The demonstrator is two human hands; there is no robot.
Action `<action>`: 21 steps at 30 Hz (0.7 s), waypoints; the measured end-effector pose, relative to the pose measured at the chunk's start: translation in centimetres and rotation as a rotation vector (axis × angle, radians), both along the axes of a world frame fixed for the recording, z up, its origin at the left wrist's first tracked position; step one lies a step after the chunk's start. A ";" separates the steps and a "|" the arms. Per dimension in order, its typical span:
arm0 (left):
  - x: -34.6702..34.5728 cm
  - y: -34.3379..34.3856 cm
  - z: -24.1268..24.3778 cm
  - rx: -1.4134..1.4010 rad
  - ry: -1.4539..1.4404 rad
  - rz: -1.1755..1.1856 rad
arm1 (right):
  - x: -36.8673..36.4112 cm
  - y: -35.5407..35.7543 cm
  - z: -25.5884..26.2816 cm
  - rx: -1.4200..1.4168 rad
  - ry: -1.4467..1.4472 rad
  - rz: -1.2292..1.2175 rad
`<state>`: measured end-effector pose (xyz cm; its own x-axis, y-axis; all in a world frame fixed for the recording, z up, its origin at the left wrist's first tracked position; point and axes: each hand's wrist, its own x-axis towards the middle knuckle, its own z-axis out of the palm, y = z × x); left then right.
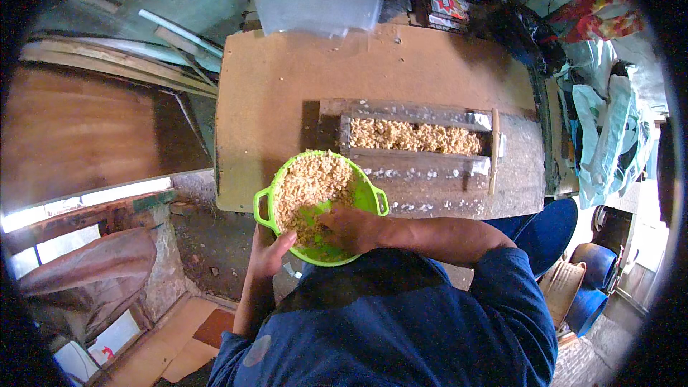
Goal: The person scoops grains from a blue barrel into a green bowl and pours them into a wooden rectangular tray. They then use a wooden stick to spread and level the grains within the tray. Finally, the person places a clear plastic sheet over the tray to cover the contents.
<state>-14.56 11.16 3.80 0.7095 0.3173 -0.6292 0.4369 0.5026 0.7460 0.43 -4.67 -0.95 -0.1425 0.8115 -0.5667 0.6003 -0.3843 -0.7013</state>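
A light green plastic basin [379, 201] with two loop handles is held at the table's near edge. My left hand [270, 253] grips its lower left rim, thumb on top. Inside the basin my right hand [346, 226] reaches down among pale beans or grains [314, 177], its fingers partly hidden and blurred. The beans are heaped at the far side, and green bottom shows near my fingers. Beyond the basin to the right lies a long wooden mould [430, 174] with clear plastic at its edges. Similar beans [414, 136] fill most of its slot.
A thin wooden stick [493, 172] crosses the mould's right end. Clear plastic sheets [320, 8] and a printed box [446, 5] stand at the back of the wooden table [263, 91]. Plastic bags [607, 123] hang at right, above blue containers [594, 263]. Wooden boards [80, 123] lean left.
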 end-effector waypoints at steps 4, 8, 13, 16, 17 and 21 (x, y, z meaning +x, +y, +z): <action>0.3 -0.1 0.6 0.075 -0.022 -0.034 | 0.2 0.5 1.3 0.026 0.336 -0.206; 0.4 -0.2 0.1 0.061 -0.087 -0.035 | 0.2 1.1 2.6 -0.138 0.581 -0.466; 0.1 -0.2 -1.1 0.098 -0.137 -0.005 | 1.9 1.0 2.5 -0.288 0.774 -0.911; -0.1 -0.2 -1.5 0.097 -0.231 0.000 | 5.4 -0.9 0.8 0.168 0.305 -0.760; -0.1 -0.3 -1.5 0.094 -0.240 0.019 | 6.7 -1.3 0.9 0.253 0.143 -0.711; -0.4 -0.2 -1.2 0.036 -0.198 0.047 | 11.7 -0.9 0.4 0.215 0.058 -0.979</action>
<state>-14.93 10.95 2.63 0.8020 0.3730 -0.4665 0.2565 0.4903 0.8330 12.14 -5.52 -0.56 0.6200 0.6703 -0.4078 0.0506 -0.5528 -0.8318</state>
